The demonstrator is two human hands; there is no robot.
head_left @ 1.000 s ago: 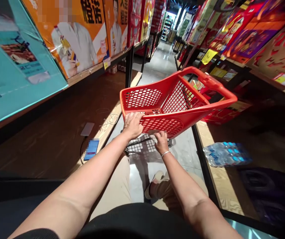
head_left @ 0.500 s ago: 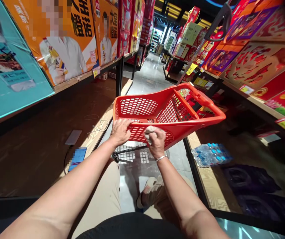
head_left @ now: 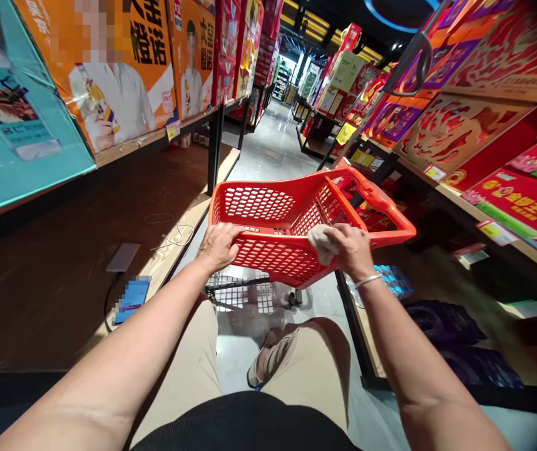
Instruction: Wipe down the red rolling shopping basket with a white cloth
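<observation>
A red plastic shopping cart (head_left: 268, 250) stands crosswise in front of me, its handle pointing right. My left hand (head_left: 219, 245) grips the near rim of the basket close to its left end, fingers curled over the edge. A pale crumpled cloth (head_left: 323, 243) is pinched in my right hand (head_left: 350, 249), pressed against the near rim and side wall toward the handle end. Nothing lies in the basket where its inside shows. The cart's wheels and black frame show beneath it, above the shiny floor.
Shelves with orange boxes (head_left: 122, 75) and a teal box (head_left: 24, 125) rise at the left. A phone (head_left: 132, 299) and a white device (head_left: 122, 257) lie on the lower left shelf. Red gift boxes (head_left: 526, 200) and bottled water (head_left: 394, 281) are at the right.
My right hand has moved right along the cart's side with the cloth, up to the near rim. My left hand keeps its hold. The view has shifted slightly, and my right knee has come forward.
</observation>
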